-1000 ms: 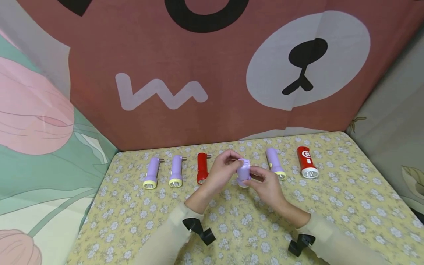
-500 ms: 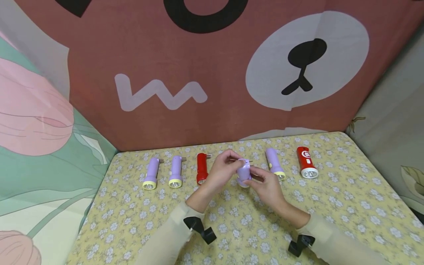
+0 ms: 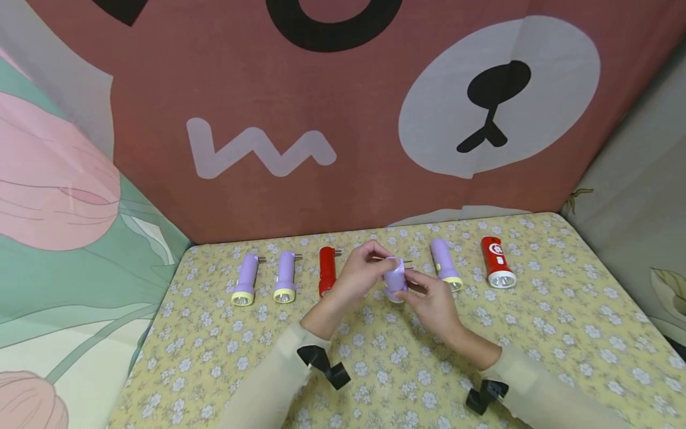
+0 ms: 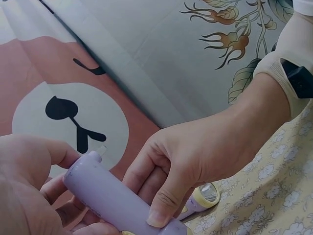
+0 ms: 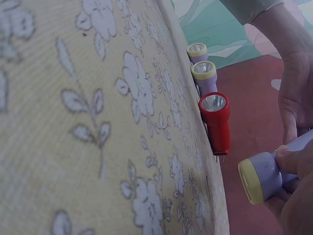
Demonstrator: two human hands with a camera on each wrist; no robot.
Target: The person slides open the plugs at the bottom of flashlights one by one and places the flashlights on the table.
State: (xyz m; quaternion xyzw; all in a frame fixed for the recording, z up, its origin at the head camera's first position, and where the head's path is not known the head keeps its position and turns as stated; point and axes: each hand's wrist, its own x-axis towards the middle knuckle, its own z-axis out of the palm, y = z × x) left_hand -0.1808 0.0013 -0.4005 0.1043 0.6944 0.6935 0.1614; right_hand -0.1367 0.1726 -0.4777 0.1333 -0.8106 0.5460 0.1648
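Two hands on one lavender flashlight (image 3: 395,283), and it sits right between your fingertips! From the head view, your left hand (image 3: 360,275) pinches the tail end, thumb laid over it, while your right hand (image 3: 433,301) grips the body nearer the lens, and two metal prongs (image 3: 409,262) poke out just beside your right forefinger. Looks like work at that pronged end, so make the right fingers your anchor, leave the fine stuff to the left, and push in line with the prongs, since sideways force could bend them. Out past your left fingers lies a red flashlight (image 3: 327,268); beyond your right fingers, a spare lavender flashlight (image 3: 445,262), then a red-and-white flashlight (image 3: 493,253), all apart from your hold, so mind your knuckles near them. Over to the left wrist view: the body tilts across between your hands, right thumb pressed on top, and a yellow button (image 4: 127,233) peeks out at the lower edge, short of that thumb; a careless slide could knock it, so press flat and firm. Now the right wrist view: your right thumb and fingers clasp just behind the yellow rim (image 5: 250,182), a sound spot to resist twisting. It looks lifted off the floral cloth (image 5: 161,161); the left fingertips' exact contact is hard to tell from this side, so check it by feel.
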